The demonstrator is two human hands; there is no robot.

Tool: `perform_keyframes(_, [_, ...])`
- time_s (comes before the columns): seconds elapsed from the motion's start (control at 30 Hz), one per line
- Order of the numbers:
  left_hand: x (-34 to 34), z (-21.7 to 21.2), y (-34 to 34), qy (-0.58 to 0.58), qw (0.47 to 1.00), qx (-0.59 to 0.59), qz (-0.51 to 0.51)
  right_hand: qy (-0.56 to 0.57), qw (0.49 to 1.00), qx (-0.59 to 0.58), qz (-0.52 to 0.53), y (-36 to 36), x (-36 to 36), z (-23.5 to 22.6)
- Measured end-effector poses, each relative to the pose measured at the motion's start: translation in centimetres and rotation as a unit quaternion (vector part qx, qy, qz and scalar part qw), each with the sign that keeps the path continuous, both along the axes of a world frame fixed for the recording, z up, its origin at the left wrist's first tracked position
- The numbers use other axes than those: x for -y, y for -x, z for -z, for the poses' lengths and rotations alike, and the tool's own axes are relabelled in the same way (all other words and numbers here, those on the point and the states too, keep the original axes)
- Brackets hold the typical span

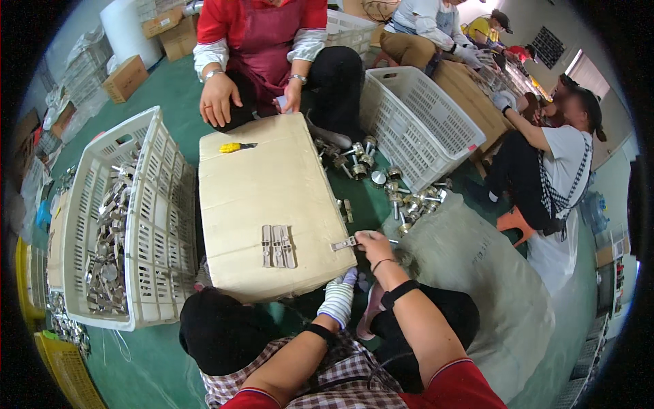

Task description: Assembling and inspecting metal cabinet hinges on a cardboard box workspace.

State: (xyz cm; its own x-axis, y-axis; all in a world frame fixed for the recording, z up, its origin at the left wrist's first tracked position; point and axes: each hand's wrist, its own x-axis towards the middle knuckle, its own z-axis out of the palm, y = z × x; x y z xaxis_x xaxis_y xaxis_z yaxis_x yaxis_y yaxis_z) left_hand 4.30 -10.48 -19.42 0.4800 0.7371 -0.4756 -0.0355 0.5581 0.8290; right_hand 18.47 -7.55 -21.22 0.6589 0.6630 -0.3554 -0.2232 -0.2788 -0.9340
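Observation:
My right hand (375, 248), bare, pinches a flat metal lever handle (344, 243) over the right edge of a cream cardboard box (259, 198). A thin metal rod shows beside its fingers. Below it, my left hand (338, 301), in a striped white glove with purple fingertips, is at the box's near right corner. Its visible fingers are stretched out, and I see nothing in them. Several similar flat metal handles (278, 247) lie side by side on the box top. Farther off on the same top is a yellow utility knife (237, 147).
A white crate (163, 225) of metal parts stands left. Metal fittings (364, 160) litter the green floor beside another white crate (426, 129). A large translucent plastic sack (484, 266) sits right. Opposite, a person in a maroon apron (272, 34) sits close; others work at the right.

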Motion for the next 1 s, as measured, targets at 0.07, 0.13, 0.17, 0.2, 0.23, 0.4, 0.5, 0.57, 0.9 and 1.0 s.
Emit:
perform_keyframes(0.07, [0.2, 0.3, -0.1, -0.043, 0.999, -0.02, 0.013, 0.037, 0.998, -0.029, 0.041, -1.7, -0.2, -0.8])
perform_keyframes(0.13, [0.3, 0.4, -0.7, -0.001, 1.0, -0.004, 0.013, -0.009, 0.989, 0.122, 0.079, -1.4, -0.7, -0.9])
perform_keyframes(0.17, [0.2, 1.2, -0.3, -0.004, 1.0, -0.014, 0.008, -0.048, 0.964, 0.262, 0.017, 0.4, -1.5, -3.0])
perform_keyframes(0.2, [0.1, 2.1, -0.2, -0.005, 1.0, -0.022, 0.006, -0.086, 0.913, 0.396, -0.044, 2.0, -2.1, -4.8])
perform_keyframes(0.23, [0.0, 3.2, -0.2, -0.006, 1.0, 0.001, 0.005, -0.076, 0.879, 0.455, -0.122, 3.1, -2.7, -5.7])
perform_keyframes(0.4, [0.1, 9.9, -1.3, 0.043, 0.977, -0.124, 0.167, -0.133, 0.823, 0.475, -0.283, 8.5, -5.3, -7.6])
perform_keyframes(0.5, [0.7, 10.4, -1.4, -0.047, 0.976, -0.023, 0.211, -0.064, 0.817, 0.487, -0.302, 9.7, -5.7, -8.7])
perform_keyframes(0.57, [1.2, 11.2, -1.7, -0.05, 0.975, -0.035, 0.215, 0.02, 0.82, 0.482, -0.307, 10.4, -5.7, -9.1])
perform_keyframes(0.9, [1.1, 11.0, -1.5, -0.089, 0.968, -0.087, 0.219, 0.144, 0.848, 0.424, -0.284, 11.3, -5.3, -6.3])
perform_keyframes(1.0, [0.8, 10.3, -1.1, -0.107, 0.967, -0.092, 0.211, 0.133, 0.874, 0.384, -0.266, 10.9, -5.6, -6.7])
